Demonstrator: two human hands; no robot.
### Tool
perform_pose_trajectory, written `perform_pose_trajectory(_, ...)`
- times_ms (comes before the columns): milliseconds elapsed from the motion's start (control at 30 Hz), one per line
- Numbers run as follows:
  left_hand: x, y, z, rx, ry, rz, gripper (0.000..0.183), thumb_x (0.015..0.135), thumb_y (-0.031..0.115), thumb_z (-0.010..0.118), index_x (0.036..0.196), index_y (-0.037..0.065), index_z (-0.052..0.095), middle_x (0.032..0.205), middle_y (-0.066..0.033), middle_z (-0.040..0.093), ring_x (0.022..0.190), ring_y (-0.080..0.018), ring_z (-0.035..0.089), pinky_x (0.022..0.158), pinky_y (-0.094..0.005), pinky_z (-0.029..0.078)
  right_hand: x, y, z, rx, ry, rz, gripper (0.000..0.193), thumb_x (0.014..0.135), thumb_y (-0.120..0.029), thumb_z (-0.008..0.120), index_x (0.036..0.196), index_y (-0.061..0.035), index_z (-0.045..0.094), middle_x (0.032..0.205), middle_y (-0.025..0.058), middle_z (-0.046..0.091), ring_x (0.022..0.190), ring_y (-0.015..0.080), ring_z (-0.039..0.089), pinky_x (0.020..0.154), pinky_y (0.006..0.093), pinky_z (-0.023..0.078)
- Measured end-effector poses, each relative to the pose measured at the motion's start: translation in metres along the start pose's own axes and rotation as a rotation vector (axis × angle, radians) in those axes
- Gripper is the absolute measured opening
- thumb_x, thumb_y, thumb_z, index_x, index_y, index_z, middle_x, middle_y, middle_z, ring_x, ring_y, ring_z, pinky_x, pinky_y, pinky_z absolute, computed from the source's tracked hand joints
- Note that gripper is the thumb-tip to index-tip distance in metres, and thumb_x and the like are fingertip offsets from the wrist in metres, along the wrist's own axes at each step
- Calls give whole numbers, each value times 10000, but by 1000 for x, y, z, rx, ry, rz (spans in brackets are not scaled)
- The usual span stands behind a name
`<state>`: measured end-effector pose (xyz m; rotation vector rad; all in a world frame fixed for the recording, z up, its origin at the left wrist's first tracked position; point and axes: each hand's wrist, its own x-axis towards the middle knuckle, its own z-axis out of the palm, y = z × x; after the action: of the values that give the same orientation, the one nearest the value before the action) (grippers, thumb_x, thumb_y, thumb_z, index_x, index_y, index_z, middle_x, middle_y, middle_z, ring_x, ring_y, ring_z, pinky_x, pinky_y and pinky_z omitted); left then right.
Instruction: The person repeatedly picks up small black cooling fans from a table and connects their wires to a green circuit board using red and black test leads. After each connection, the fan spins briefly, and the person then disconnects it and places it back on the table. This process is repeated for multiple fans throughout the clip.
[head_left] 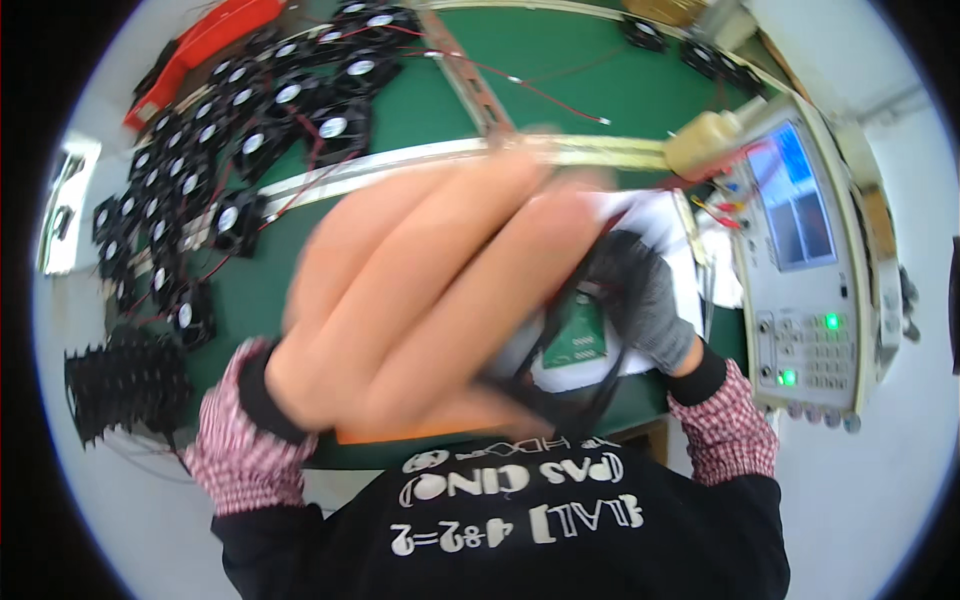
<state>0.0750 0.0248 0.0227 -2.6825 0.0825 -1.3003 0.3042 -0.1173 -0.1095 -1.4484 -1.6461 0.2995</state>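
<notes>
My left hand (420,290) is bare, raised close and smeared by motion, covering the middle of the view. Its fingers are bent together at the edge of a blurred black square frame, which looks like a cooling fan (575,410). Behind that frame my right hand (655,315), in a grey glove, hangs over the right part of the bench; its fingertips are hidden or blurred. A green circuit board (580,340) shows through the frame, lying on something white. Whether the right hand touches the fan I cannot tell.
Many black cooling fans (290,95) with red wires cover the back left. More black fans (185,375) stand stacked at the left edge. On the right are a test instrument (800,260) with a lit screen and a yellowish bottle (700,145). A red bin (205,50) is back left.
</notes>
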Motion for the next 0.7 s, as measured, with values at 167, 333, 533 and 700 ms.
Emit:
perform_pose_trajectory(167,-4,-112,56,284,-300,-473,810,791,274,762,1387,-88,349,1437,-310,356,1346,-407,376,1094,-394,363,0,-7,-3,111,164,115,165,810,-8,702,970,-47,681,894,74,651,816,184,626,732,289,503)
perform_pose_trajectory(333,-98,-239,57,532,-686,-1058,925,632,366,794,1367,-32,399,1258,-289,521,1177,-398,529,981,-424,452,10,-26,3,394,283,320,225,829,-59,735,1043,-30,672,880,37,623,799,118,593,731,252,489)
perform_pose_trajectory(533,-26,-85,28,96,-81,-560,747,597,140,761,1291,69,493,1159,-185,546,1056,-354,545,905,-391,475,18,-46,-5,601,87,456,638,765,-200,828,1315,-42,545,906,9,624,821,100,582,778,250,501)
perform_pose_trajectory(700,-7,6,-5,-241,27,-176,607,623,247,853,1141,98,575,1107,-153,560,990,-286,573,845,-386,493,28,-92,-7,553,-481,281,318,808,-212,781,1047,-53,645,897,37,629,857,178,607,799,321,495)
